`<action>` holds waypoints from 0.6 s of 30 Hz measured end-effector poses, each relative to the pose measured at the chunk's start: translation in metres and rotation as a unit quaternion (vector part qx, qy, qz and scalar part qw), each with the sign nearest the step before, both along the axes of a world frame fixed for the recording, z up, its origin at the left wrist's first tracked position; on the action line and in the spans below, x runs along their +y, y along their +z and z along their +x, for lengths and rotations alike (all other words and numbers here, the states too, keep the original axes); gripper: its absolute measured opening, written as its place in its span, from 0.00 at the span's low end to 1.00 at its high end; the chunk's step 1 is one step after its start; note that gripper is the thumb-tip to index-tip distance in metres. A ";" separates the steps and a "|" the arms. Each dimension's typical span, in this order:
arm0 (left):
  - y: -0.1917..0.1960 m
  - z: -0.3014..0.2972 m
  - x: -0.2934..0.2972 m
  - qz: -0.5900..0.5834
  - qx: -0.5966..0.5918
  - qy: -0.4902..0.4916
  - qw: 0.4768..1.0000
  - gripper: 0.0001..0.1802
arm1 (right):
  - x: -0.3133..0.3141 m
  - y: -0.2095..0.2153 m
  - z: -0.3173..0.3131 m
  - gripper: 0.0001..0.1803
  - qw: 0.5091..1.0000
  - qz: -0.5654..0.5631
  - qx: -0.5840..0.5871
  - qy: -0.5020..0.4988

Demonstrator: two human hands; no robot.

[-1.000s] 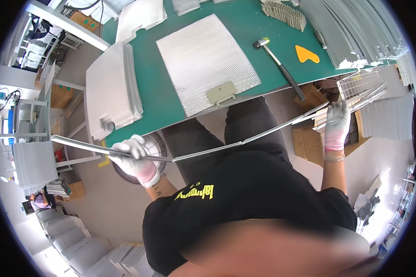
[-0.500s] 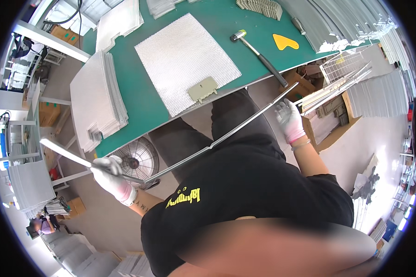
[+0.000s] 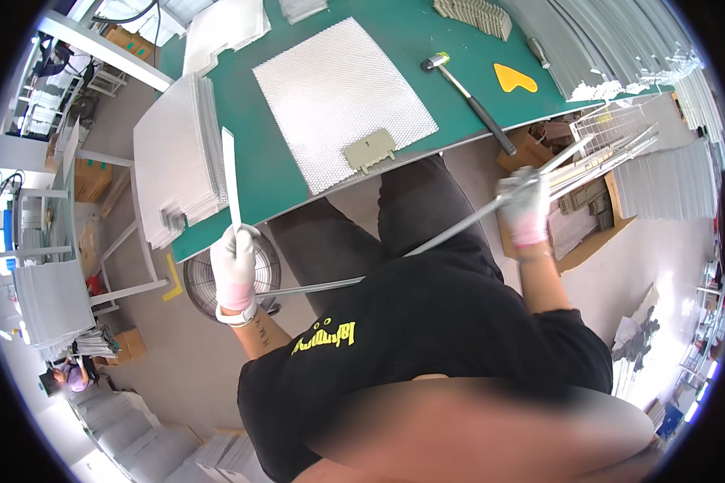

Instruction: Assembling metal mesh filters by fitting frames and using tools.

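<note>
Strip [image 3: 463,224] is stretching before the person, slim and pale, in lengths set at angles to one another; the shirt [image 3: 427,326] is hiding its middle, so whether all the lengths are joined cannot be told. The left hand [image 3: 235,259] is gripping one length, which is standing up past the fingers toward the table [image 3: 259,153], while another length is showing behind the wrist, in front of the fan [image 3: 205,278]. The right hand [image 3: 524,201] is wrapping its fingers round the opposite length, whose tip is poking out toward the basket [image 3: 608,121]. Both hands are holding well apart, presumably because so long and thin a piece would be sagging from a single grip, and the gloves [image 3: 528,227] are probably guarding the skin from edges. On the table, the mesh [image 3: 346,101] is lying flat, with a beige plate [image 3: 369,150] resting on its near side, perhaps for easy reach. The mallet [image 3: 469,100] is lying to the right, its handle jutting past the table's edge toward the person, likely making it quick to grab. A yellow scraper [image 3: 512,78] is lying beyond it. The stack [image 3: 173,149] is occupying the left side, seemingly leaving the middle for the mesh.
</note>
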State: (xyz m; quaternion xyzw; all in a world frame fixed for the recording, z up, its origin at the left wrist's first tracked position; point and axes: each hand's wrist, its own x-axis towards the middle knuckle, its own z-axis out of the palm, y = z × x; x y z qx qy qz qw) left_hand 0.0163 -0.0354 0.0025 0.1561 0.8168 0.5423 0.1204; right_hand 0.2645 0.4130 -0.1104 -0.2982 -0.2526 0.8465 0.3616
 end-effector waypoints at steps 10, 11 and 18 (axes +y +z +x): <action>-0.064 0.075 0.096 0.360 -0.109 -0.070 0.924 0.29 | 0.002 0.265 -0.085 0.20 0.932 0.341 0.066 -0.105; -0.070 0.087 0.098 0.391 -0.121 -0.071 0.910 0.29 | 0.020 0.245 -0.110 0.19 0.939 0.317 0.136 -0.015; -0.072 0.121 0.111 0.177 0.026 0.101 0.979 0.38 | 0.006 0.102 -0.223 0.13 0.947 0.085 0.155 0.267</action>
